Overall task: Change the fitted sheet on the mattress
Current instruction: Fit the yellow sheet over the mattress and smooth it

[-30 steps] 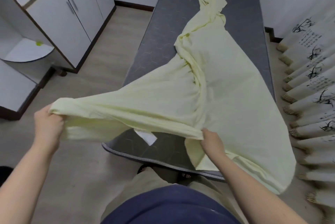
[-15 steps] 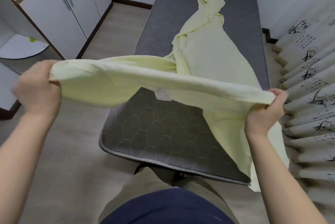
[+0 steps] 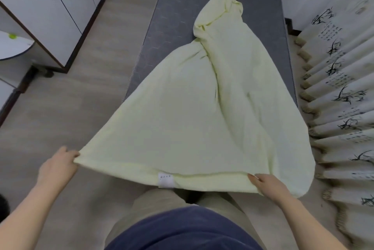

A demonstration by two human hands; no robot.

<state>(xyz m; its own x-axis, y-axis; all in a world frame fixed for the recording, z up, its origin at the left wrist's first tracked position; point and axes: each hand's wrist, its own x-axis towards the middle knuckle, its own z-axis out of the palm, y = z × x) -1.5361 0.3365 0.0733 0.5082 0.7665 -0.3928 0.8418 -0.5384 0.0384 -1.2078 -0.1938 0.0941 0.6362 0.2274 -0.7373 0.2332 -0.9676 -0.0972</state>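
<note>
A pale yellow fitted sheet (image 3: 202, 120) lies spread over the near half of the dark grey mattress (image 3: 182, 7), narrowing to a bunched twist at the far end. Its near hem, with a white label (image 3: 165, 180), hangs over the mattress foot. My left hand (image 3: 58, 165) grips the hem's left corner, out past the mattress side. My right hand (image 3: 267, 184) holds the hem further right, fingers on top of the cloth. The near end of the mattress is hidden under the sheet.
White wardrobe doors (image 3: 50, 7) stand at the left, with a rounded white shelf (image 3: 14, 45) beside them. A pleated curtain with ink bamboo prints (image 3: 340, 88) hangs along the right side of the mattress. Wood-look floor (image 3: 81, 67) runs along the left.
Both hands have come down from chest height to the mattress foot. The sheet, held raised and stretched half a second ago, now lies spread flat over the near half of the mattress.
</note>
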